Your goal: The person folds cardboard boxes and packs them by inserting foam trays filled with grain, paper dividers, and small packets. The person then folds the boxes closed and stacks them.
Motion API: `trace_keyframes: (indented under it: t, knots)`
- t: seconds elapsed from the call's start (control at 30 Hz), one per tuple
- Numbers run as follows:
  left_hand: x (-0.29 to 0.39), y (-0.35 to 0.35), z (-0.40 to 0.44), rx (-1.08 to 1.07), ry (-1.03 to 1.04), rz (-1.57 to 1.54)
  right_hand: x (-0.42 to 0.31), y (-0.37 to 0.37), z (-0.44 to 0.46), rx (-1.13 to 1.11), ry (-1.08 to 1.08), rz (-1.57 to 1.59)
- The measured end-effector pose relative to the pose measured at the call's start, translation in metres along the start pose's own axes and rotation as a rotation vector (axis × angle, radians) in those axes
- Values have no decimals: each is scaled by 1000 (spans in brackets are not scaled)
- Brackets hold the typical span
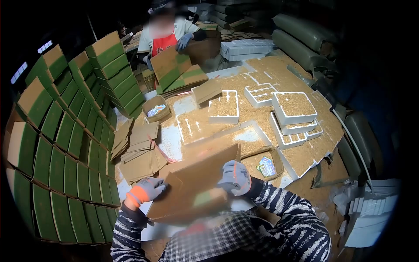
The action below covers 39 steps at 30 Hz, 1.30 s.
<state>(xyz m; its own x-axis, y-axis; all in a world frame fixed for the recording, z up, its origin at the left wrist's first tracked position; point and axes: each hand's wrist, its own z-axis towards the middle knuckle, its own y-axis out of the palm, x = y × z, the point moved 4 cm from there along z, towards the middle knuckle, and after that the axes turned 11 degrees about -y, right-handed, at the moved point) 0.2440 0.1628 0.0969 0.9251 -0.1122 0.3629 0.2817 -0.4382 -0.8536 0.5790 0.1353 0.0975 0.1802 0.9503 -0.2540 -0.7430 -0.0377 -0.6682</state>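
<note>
An open brown cardboard box with a green patch on its side stands tilted in front of my body. My left hand, in a grey glove with an orange cuff, is closed on the box's left edge. At the opposite edge, my right hand in a grey glove has its fingers curled round the cardboard. Part of each hand's grip is hidden. Beyond the left hand lie several flat cardboard pieces. A small box of colourful packets sits just right of the right hand.
Stacked green-and-brown cartons wall off the left side. White foam trays filled with tan grains stand on the grain-covered table. Across it, a co-worker in a red apron handles another carton. White foam pieces are stacked at lower right.
</note>
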Motion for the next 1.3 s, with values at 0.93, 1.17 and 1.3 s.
trace_keyframes:
  t: [0.93,1.17,1.3]
  knots:
    - [-47,51,-9,263,20,-1045,38,95,-27,483,714,538]
    - [-4,98,32,-85,148,-330,46,312,-212,-166,800,1859]
    - [30,117,8,-157,201,-356,135,127,-174,-959,806,784]
